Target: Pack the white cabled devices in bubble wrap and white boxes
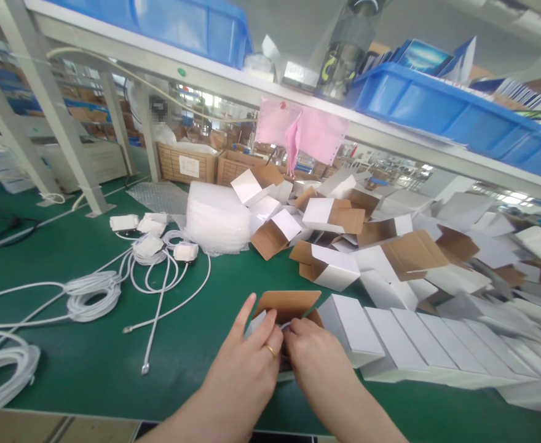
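Both hands meet over a small open box at the near edge of the green mat. The box is white outside and plain brown card inside, with its brown lid flap standing up behind the fingers. The left hand, wearing a gold ring, curls its fingers on the box's left side with the thumb sticking up; the right hand presses bent fingers into the opening, where a bit of white cable shows. How tightly either hand grips cannot be told.

Just right of the right hand runs a neat row of closed white boxes, smooth and square-edged, leaning on one another. Beyond the hands lies a loose heap of open boxes, flaps up, brown insides showing. Further off, past the left hand, sits a stack of clear plastic bags, soft and crinkled. To the left of the left hand, white chargers with coiled round cables spread over the mat. Overhead, blue plastic bins rest on a metal shelf, with pink paper hanging from its edge.
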`<action>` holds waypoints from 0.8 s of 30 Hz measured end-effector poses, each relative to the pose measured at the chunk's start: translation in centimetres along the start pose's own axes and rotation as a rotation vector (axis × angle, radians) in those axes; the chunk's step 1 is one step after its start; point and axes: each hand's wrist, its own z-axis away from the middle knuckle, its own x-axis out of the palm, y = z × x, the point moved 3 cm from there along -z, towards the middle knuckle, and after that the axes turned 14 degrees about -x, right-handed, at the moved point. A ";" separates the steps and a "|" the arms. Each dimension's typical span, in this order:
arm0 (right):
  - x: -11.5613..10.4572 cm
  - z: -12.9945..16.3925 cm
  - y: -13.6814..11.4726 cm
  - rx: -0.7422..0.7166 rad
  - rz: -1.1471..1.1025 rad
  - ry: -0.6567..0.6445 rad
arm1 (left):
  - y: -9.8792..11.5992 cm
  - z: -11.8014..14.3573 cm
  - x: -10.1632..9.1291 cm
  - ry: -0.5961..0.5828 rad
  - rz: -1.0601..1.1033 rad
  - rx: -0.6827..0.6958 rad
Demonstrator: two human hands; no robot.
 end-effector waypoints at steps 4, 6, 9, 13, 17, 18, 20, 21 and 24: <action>-1.6 2.9 3.5 0.116 -0.259 0.542 | -0.3 -0.4 0.0 -0.093 0.129 -0.037; -1.0 3.8 5.6 0.319 -0.656 0.669 | -0.1 -0.5 0.1 -0.146 0.157 -0.059; 1.2 3.2 6.5 0.502 -1.157 0.444 | 0.5 -0.2 0.9 -0.217 0.149 -0.073; 2.7 1.2 5.1 0.467 -1.260 0.346 | 0.6 0.3 2.5 -0.263 0.149 -0.074; 4.2 -0.2 3.3 0.413 -1.299 0.335 | -1.0 0.8 1.3 -0.184 0.237 -0.039; 4.5 -0.4 3.0 0.397 -1.316 0.347 | -1.7 1.1 0.5 -0.148 0.275 -0.040; 5.1 -0.6 2.7 0.364 -1.343 0.376 | -2.8 1.8 -1.0 -0.067 0.352 -0.077; 5.3 -0.7 2.6 0.352 -1.349 0.389 | -3.2 2.3 -1.5 -0.002 0.389 -0.119; 6.0 -0.8 2.8 0.329 -1.323 0.431 | -3.0 3.9 -1.3 0.206 0.473 -0.176</action>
